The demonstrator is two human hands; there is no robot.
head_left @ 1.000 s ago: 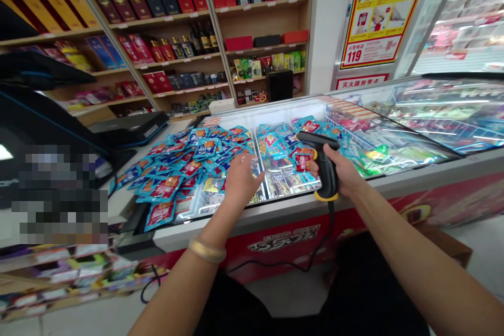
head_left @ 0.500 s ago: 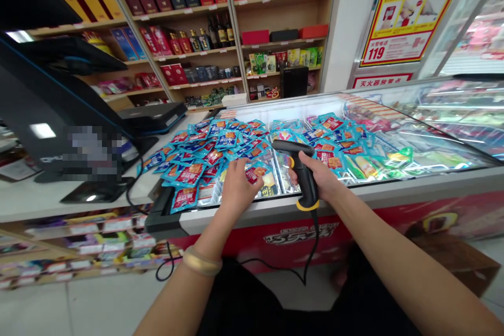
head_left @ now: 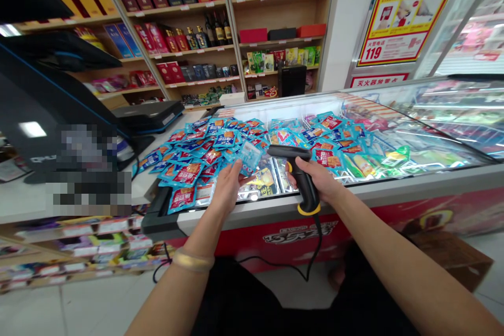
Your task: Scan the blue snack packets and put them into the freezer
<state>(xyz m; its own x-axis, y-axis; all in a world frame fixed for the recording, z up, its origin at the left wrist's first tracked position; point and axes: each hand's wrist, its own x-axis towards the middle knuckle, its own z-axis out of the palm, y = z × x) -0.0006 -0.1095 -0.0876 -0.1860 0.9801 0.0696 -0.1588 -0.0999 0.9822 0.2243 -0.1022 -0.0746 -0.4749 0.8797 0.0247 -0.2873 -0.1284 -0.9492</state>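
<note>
Between the thumb and fingers of my left hand (head_left: 227, 187) is a small blue snack packet (head_left: 250, 156), its pale printed back facing up. My right hand (head_left: 318, 178) grips a black and yellow barcode scanner (head_left: 305, 184) by its handle, and the scanner's head points left toward the packet. A cable hangs from the handle's base. Left of my left hand, a heap of blue and red snack packets (head_left: 189, 172) covers the glass top of a chest freezer (head_left: 252, 210). A second pile of similar packets (head_left: 328, 157) lies beyond the scanner.
A dark checkout terminal (head_left: 59, 100) stands on the counter at left. The scanner cable (head_left: 271, 261) loops down in front of the freezer. A cardboard box (head_left: 457, 257) sits on the floor at right. Shelves (head_left: 275, 42) with boxes and bottles line the back.
My left hand has picked up a snack packet and turned it pale side up, shifting slightly left. The scanner stays in my right hand, nearly in place.
</note>
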